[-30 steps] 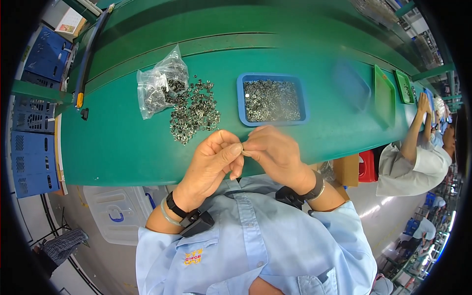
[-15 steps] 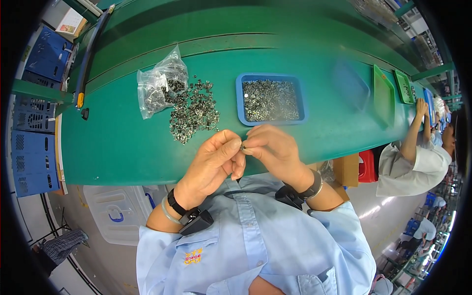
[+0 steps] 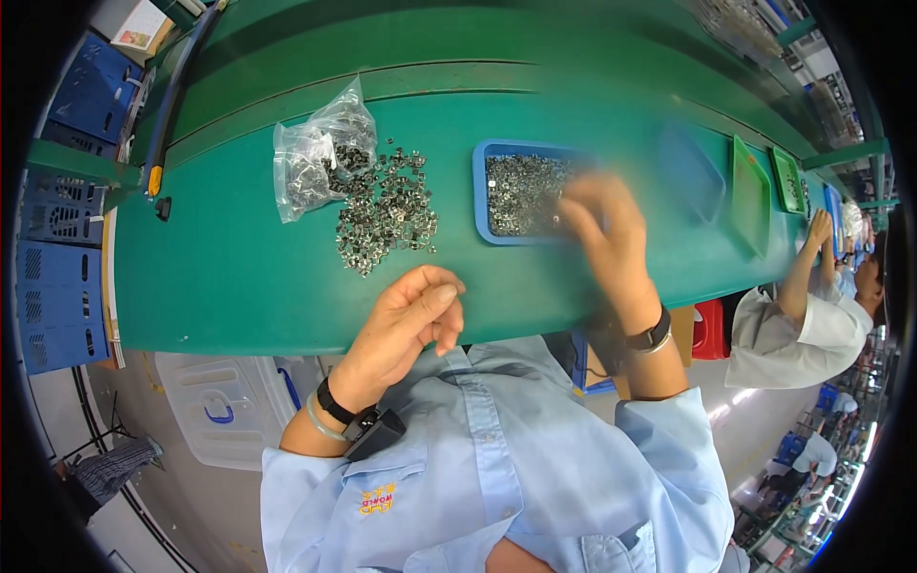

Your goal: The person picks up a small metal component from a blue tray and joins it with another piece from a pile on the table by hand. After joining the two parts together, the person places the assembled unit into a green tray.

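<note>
My right hand [image 3: 611,234] is over the right side of a shallow blue tray [image 3: 482,191], its fingers blurred by motion. Many small metal parts [image 3: 523,196] lie in that tray. Closer to my body, at the table's front edge, my left hand [image 3: 413,315] is curled with the thumb over the fingers; anything inside it is hidden. Beyond the left hand, a heap of small black and silver metal clips [image 3: 387,215] is spread on the green table [image 3: 239,286]. A clear plastic bag [image 3: 301,167] holding more of them lies against the heap.
To the right lie a translucent blue tray [image 3: 695,172] and green trays [image 3: 750,196]. A co-worker [image 3: 788,329] sits at the table's far right. A lidded clear box [image 3: 215,406] stands below on the left, and blue crates [image 3: 65,310] are stacked at the left edge.
My right hand has left the left hand's fingertips, where a small metal part was pinched, and moved right and away to the blue tray. The left hand stays nearly in place.
</note>
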Motion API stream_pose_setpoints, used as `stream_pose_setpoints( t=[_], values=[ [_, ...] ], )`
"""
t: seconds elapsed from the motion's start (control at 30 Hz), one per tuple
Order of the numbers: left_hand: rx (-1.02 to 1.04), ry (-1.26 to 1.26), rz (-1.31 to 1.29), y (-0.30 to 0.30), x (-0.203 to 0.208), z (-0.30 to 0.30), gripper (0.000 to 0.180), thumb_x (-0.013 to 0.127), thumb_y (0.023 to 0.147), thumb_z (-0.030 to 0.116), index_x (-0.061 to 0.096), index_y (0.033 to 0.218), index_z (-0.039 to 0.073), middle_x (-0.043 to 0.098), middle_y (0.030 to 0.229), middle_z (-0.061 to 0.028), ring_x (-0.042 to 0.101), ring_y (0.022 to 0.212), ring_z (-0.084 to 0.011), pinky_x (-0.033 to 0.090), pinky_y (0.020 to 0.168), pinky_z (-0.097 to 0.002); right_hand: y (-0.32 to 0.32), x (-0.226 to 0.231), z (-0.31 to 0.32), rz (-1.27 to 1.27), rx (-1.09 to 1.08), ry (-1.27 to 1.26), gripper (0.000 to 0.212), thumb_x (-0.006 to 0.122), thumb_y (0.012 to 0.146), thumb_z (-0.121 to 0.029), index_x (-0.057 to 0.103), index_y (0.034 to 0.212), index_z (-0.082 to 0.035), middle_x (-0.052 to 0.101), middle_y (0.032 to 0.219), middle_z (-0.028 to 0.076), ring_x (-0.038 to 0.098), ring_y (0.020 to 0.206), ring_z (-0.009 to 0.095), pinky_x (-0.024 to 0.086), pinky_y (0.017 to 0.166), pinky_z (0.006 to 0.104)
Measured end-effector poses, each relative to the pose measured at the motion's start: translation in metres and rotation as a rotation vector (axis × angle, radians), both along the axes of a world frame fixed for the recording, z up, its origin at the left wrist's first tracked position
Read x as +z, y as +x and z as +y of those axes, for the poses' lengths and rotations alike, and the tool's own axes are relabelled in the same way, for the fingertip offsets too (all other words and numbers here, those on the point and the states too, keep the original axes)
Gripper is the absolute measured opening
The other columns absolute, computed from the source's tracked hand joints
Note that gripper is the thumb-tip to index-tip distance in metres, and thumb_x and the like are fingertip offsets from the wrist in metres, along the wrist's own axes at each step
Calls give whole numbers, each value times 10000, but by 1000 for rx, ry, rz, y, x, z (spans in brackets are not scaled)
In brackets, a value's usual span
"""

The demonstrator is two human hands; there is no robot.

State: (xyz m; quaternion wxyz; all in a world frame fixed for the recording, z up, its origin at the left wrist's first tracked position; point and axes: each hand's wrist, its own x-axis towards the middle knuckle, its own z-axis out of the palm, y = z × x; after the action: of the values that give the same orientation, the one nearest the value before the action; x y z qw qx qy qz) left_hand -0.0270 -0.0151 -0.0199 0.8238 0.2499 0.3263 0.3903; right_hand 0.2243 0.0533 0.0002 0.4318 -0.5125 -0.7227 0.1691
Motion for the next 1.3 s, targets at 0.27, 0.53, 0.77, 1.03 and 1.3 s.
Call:
stream_pose_setpoints(
  t=[0.27, 0.53, 0.77, 1.03, 1.3],
  values=[
    [37, -35, -9, -19, -2, -6, 143, 518, 963, 183, 541, 1006, 49, 591, 749, -45, 541, 600, -107, 427, 518, -240, -51, -4, 4, -318, 264, 225, 200, 717, 706, -64, 641, 890, -79, 593, 946, 80, 558, 985, 280, 434, 894, 418],
    [59, -49, -49, -27, -6, -6, 144, 520, 961, 178, 539, 1006, 43, 588, 749, -45, 540, 599, -108, 427, 517, -240, -94, -17, 1, -508, 380, 125, 215, 743, 671, -125, 628, 848, -86, 567, 951, 43, 519, 1045, 259, 386, 940, 463],
    [97, -58, -50, -20, -2, 0, 166, 515, 966, 188, 541, 1036, 39, 588, 752, -43, 535, 593, -106, 424, 513, -241, -81, -10, -6, -151, 467, 65, 231, 751, 666, -68, 631, 863, -76, 577, 949, 53, 547, 1001, 279, 433, 869, 421],
    [97, -8, -51, 3, 6, 9, 174, 533, 959, 177, 550, 1058, 36, 593, 758, -43, 533, 587, -105, 416, 502, -234, -62, -1, -19, 16, 480, 66, 223, 737, 696, -22, 642, 893, -61, 608, 936, 74, 586, 919, 285, 472, 779, 370],
    [119, 61, 5, 17, 10, 8, 141, 562, 941, 141, 560, 1036, 37, 595, 749, -37, 538, 583, -95, 412, 493, -213, -49, -4, -26, 66, 383, 49, 229, 741, 693, -39, 646, 899, -66, 615, 904, 61, 588, 903, 271, 465, 780, 374]
  ],
)
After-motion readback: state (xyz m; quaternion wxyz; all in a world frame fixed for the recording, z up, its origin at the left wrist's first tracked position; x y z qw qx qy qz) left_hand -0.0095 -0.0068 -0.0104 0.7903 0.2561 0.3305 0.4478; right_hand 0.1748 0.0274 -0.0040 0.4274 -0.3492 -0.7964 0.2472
